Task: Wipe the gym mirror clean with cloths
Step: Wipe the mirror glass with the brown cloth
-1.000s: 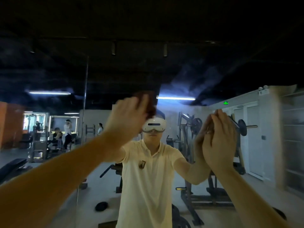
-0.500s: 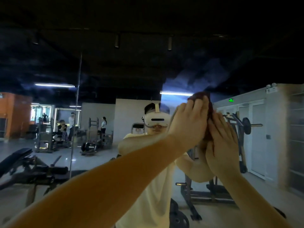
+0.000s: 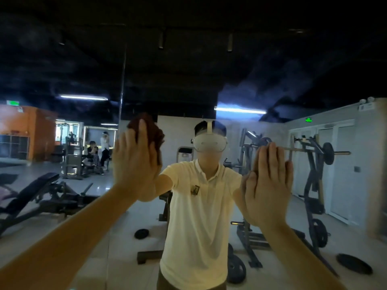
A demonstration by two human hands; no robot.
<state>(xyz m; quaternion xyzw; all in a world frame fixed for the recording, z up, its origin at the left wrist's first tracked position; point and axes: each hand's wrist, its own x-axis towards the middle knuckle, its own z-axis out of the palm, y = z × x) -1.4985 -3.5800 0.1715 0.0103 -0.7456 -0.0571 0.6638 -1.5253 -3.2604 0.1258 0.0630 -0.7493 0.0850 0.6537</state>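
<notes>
The gym mirror point(image 3: 209, 76) fills the view in front of me and reflects a person in a white shirt and headset. My left hand point(image 3: 136, 162) presses a dark reddish-brown cloth point(image 3: 149, 130) flat against the glass with straight fingers, left of the reflected head. My right hand point(image 3: 269, 183) lies flat on the mirror to the right of the reflection, fingers straight and together. No cloth shows under the right hand. A vertical seam point(image 3: 122, 88) between mirror panels runs just left of the cloth.
Reflected in the glass are weight machines point(image 3: 310, 185) on the right, a bench point(image 3: 35, 193) on the left, weight plates point(image 3: 354, 263) on the floor and people point(image 3: 96, 153) far back left. Hazy smears point(image 3: 261, 86) show on the upper right glass.
My left hand with the cloth has swept from beside my right hand back to the left across the glass. My right hand has stayed flat on the mirror at about the same place.
</notes>
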